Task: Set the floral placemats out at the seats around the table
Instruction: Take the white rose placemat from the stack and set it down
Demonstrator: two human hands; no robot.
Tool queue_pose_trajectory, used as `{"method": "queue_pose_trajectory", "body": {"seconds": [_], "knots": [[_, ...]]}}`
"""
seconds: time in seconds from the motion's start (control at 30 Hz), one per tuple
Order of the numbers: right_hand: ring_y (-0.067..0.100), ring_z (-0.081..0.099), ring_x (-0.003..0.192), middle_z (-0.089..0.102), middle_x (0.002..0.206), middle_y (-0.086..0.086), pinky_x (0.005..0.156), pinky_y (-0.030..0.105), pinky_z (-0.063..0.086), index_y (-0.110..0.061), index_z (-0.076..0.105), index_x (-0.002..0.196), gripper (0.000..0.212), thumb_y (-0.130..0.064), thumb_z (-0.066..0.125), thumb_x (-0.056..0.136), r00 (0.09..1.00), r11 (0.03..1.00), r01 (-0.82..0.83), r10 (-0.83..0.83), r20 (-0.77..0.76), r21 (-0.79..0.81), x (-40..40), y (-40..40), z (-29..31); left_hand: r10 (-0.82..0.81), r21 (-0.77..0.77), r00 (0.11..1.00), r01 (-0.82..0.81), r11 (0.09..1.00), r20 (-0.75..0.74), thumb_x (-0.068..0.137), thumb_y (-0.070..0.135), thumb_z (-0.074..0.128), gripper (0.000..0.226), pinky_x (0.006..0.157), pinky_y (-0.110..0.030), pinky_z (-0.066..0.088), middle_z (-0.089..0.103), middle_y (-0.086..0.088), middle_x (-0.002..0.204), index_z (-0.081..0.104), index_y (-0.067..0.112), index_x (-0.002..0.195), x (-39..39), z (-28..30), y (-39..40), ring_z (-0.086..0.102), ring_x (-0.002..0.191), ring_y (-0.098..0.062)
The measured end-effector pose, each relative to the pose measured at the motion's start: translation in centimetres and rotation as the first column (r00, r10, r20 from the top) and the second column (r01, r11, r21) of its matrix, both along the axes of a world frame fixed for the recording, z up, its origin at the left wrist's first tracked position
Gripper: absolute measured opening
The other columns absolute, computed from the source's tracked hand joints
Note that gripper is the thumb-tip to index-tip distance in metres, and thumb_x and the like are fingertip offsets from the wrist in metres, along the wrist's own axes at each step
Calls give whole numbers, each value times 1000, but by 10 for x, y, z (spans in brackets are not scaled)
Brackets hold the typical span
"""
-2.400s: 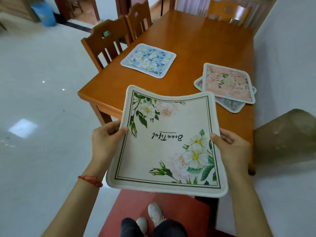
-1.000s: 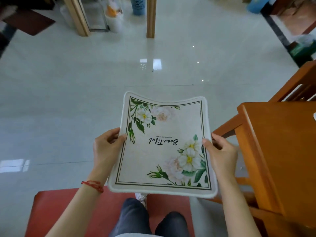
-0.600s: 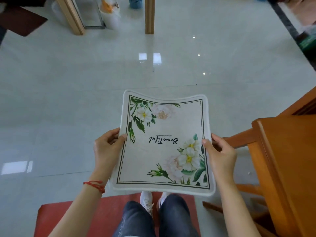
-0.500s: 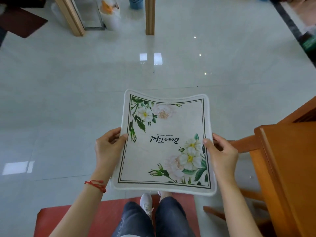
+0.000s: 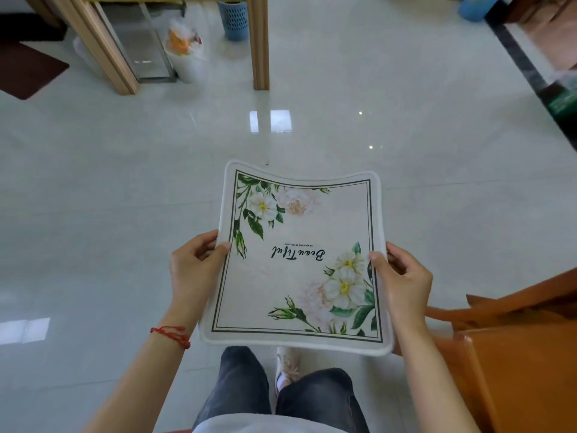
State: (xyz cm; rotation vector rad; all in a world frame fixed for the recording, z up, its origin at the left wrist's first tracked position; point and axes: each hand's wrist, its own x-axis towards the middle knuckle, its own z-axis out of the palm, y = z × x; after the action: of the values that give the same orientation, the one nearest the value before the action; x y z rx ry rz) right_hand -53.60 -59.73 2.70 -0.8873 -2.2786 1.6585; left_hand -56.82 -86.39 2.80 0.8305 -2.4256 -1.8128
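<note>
I hold a cream placemat (image 5: pixel 299 270) with white flowers, green leaves and the word "Beautiful" printed upside down from where I stand. It hangs flat over the white floor, its far edge sagging a little. My left hand (image 5: pixel 195 270) pinches its left edge and my right hand (image 5: pixel 402 281) pinches its right edge. Only a corner of the orange wooden table (image 5: pixel 527 370) shows at the lower right, beside my right forearm. The other placemats are out of view.
Glossy white tile floor (image 5: pixel 125 198) spreads ahead. Wooden posts (image 5: pixel 260 42) and a door frame (image 5: pixel 103 48) stand at the far side with a white bag (image 5: pixel 184 48) and a blue basket (image 5: pixel 235 20). A dark doormat (image 5: pixel 28 70) lies far left. My legs and shoe (image 5: pixel 285 367) show below.
The view has swung from the table to the open floor; the table now sits at the right edge. The red mat underfoot has dropped out of view. Both hands keep the same grip.
</note>
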Motion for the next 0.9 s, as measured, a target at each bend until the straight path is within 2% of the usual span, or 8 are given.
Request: {"method": "queue_pose_trajectory", "body": {"seconds": [0.1,0.17,0.3,0.43,0.63,0.9], "knots": [[14,67,83,70,87,-4,80,33,55,-12,68,105,25,-10,67,80,999,999,28,-28,19,-24,-31,7,0,-29,-7,999,29,1000,-18,81,13,67,25,59,-9,50,68,5,86,67,13,106,-35,0,8,64,75,-9],[14,67,82,69,85,-6,80,32,55,-11,69,105,26,-9,68,80,998,997,60,-59,19,-46,-53,9,-1,-52,-16,998,52,999,-25,81,12,67,25,59,-6,49,69,1,87,68,11,106,-62,-1,11,65,75,-9],[4,65,76,68,84,-6,77,21,55,-10,68,105,27,-7,69,79,993,990,121,-121,3,-69,-104,12,-3,-92,-5,995,92,996,-37,80,9,67,25,63,-6,50,69,0,87,69,9,105,-125,-2,16,64,75,-8],[-7,62,66,68,82,-8,67,8,50,-17,68,100,25,-5,69,78,979,976,196,-200,-31,-90,-162,13,-5,-125,3,990,126,992,-59,79,7,68,23,61,-5,49,67,5,82,69,11,102,-196,2,19,63,69,-4],[5,66,76,70,86,-3,70,12,53,-11,69,102,25,-6,69,78,960,956,276,-279,-15,-100,-234,21,-4,-188,7,980,189,982,-64,79,7,68,24,69,-8,52,68,-2,86,68,10,103,-288,7,34,64,78,-16],[15,66,81,69,86,-1,78,20,54,-8,67,106,28,-7,70,78,938,933,345,-347,1,-107,-310,68,-8,-261,23,963,263,965,-65,79,3,68,23,66,-6,50,67,4,82,68,12,100,-381,4,88,62,73,-11]]}}
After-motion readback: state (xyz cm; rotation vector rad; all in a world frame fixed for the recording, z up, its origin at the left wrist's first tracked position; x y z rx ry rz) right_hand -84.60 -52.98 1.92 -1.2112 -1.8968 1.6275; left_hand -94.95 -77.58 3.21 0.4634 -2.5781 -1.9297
